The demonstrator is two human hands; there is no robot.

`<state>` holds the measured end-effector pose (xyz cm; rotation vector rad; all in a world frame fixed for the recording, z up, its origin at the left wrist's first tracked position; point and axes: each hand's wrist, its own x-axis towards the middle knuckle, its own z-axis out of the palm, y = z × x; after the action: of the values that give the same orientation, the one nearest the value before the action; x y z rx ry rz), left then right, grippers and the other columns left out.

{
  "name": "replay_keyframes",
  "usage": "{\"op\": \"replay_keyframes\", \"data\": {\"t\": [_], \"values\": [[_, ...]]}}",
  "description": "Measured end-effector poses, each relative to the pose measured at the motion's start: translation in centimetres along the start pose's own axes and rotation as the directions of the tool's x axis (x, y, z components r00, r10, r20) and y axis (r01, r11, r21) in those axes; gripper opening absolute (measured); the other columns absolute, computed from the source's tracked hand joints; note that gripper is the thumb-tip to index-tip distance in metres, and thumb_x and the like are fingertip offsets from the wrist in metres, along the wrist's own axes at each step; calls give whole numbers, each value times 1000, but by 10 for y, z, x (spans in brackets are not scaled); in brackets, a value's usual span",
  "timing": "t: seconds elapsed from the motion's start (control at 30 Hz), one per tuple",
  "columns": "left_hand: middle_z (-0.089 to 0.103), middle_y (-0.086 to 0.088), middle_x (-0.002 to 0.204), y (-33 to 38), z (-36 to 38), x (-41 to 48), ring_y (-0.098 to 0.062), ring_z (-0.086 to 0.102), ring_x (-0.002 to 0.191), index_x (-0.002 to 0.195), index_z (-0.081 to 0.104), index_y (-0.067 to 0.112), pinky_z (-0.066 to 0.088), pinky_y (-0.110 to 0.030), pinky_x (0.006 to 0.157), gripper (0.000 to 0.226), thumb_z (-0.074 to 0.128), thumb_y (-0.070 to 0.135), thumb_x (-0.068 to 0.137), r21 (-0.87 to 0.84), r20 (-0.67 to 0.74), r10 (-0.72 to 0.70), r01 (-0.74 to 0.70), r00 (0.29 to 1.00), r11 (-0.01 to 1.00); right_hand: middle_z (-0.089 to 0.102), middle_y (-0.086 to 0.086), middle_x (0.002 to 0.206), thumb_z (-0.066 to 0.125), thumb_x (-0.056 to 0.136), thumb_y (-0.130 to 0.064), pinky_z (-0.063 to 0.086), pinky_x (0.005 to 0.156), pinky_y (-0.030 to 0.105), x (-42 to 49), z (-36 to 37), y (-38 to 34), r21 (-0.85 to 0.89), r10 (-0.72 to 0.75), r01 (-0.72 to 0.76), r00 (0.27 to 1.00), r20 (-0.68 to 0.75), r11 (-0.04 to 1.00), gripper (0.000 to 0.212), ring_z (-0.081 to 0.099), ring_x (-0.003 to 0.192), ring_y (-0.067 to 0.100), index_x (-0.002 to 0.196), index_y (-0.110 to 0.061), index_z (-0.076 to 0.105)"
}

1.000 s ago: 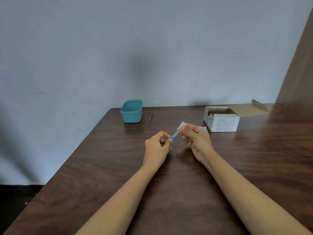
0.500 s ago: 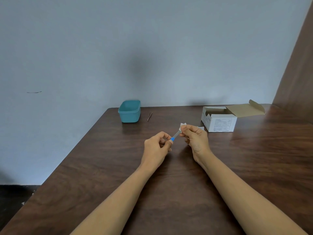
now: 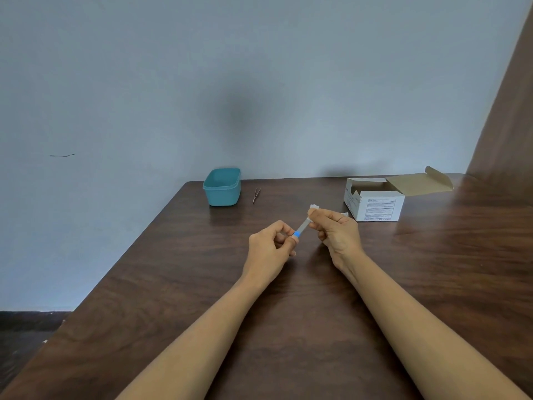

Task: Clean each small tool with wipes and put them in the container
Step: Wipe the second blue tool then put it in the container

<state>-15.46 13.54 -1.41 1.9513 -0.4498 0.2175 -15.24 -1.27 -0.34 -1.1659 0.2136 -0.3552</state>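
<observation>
Small tool (image 3: 301, 226) w/ blue band is front-right of container (image 3: 222, 187). L hand (image 3: 271, 246) pinches blue end, R hand (image 3: 337, 232) clamps wipe (image 3: 313, 207) round other end. Tweezers (image 3: 256, 195) just right of container.

One container (image 3: 222, 192), one pair of tweezers (image 3: 256, 195), one blue-banded tool (image 3: 301, 227), one wipe (image 3: 313, 207), one box (image 3: 375, 207).

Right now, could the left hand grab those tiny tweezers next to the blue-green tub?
Probably not yet. The left hand is pinching the blue-tipped tool, so it's busy. Only bare table lies between it and the tweezers, so once free it likely could.
</observation>
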Motion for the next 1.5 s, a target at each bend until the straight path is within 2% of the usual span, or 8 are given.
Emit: {"op": "replay_keyframes", "data": {"t": [0.23,0.33,0.53,0.67,0.8,1.03,1.27,1.5], "values": [[70,1,71,3,-2,0,-2,66,62,91,68,15,53,-15,60,6,66,20,89,-39,9,-35,35,999,999,70,1,79,63,89,-12,40,61,19,2,-2,-2,0,45,-45,997,55,999,7,63,61,3,87,-12,70],[71,-5,73,5,-4,1,-5,65,60,89,71,13,52,-18,56,5,68,16,87,-156,16,-118,119,993,981,70,1,81,60,90,-9,41,57,16,3,-5,-3,56,84,-91,989,118,994,9,64,63,3,93,-8,68],[69,-5,72,12,-6,3,-5,58,55,93,71,1,45,-17,51,10,66,7,87,-459,181,-289,341,940,820,66,-5,65,62,87,-10,39,64,18,3,-8,-4,52,105,-119,970,219,991,9,57,66,5,82,-12,69],[69,-6,73,11,-9,4,-6,58,56,93,70,2,44,-16,50,8,66,6,87,-534,224,-308,381,924,754,69,-2,72,64,85,-10,39,65,20,0,-7,-4,-152,90,-41,941,327,988,7,56,70,7,81,-10,70],[70,-8,76,8,-9,6,-7,59,59,94,70,2,45,-17,52,9,66,7,87,-510,198,-315,372,928,776,70,-1,73,69,82,-11,39,66,23,-2,-6,-3,-240,76,9,937,341,971,9,56,71,9,77,-15,75],[71,-6,76,7,-1,6,-7,61,59,94,70,2,47,-17,53,10,67,7,87,-444,171,-273,322,947,836,62,-3,61,69,84,-14,37,57,17,2,-4,-3,37,89,-95,986,141,995,5,50,60,6,85,-10,72],[69,-5,67,-1,-2,5,-5,62,58,88,71,4,48,-17,54,6,69,9,85,-357,4,-221,208,975,911,69,-7,69,74,78,-17,37,62,21,-4,1,2,-317,2,82,967,255,945,2,53,65,4,80,-16,76],[69,-5,67,2,2,6,-3,64,57,91,69,4,50,-17,55,10,69,12,86,-228,1,-89,87,996,970,56,-3,61,74,80,-18,33,56,20,-4,5,6,-95,-43,47,998,46,994,7,41,60,6,75,-13,74]]}}
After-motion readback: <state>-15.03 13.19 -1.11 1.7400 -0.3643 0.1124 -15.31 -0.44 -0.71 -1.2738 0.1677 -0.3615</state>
